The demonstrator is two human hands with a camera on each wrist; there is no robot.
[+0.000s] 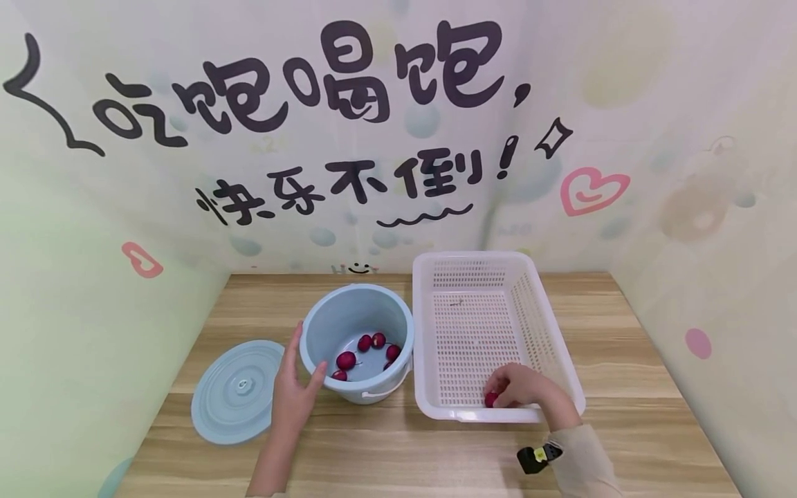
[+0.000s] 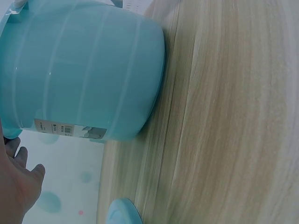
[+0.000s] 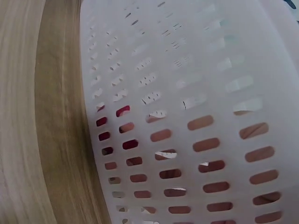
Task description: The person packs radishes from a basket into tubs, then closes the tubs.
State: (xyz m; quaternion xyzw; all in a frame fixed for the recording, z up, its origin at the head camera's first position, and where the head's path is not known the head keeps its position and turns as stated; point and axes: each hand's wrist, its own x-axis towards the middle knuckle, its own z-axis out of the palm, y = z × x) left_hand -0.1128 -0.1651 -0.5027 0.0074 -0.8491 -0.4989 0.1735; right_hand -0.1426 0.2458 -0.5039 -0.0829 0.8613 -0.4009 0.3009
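Note:
My left hand (image 1: 295,395) touches the left rim of a light blue bucket (image 1: 356,393), thumb at the near rim. In the left wrist view, the left fingers (image 2: 36,173) look fairly straight beside the bucket's upper wall. Several dark red cherries (image 1: 346,360), some with thin stems, lie on the bucket's floor. My right hand (image 1: 521,387) reaches into a white perforated plastic basket (image 1: 436,415), fingers curled on a dark red cherry (image 1: 491,399) near the basket's front wall. Through the basket's slots, the right wrist view shows bits of the red cherry (image 3: 130,144) and the fingers.
A round light blue lid (image 1: 227,422) lies on the wooden table (image 1: 380,463), left of the bucket. A loose stem (image 1: 457,303) lies at the far end inside the basket. The bucket's white handle (image 1: 376,395) hangs down in front. Patterned wall sheets stand behind and at both sides.

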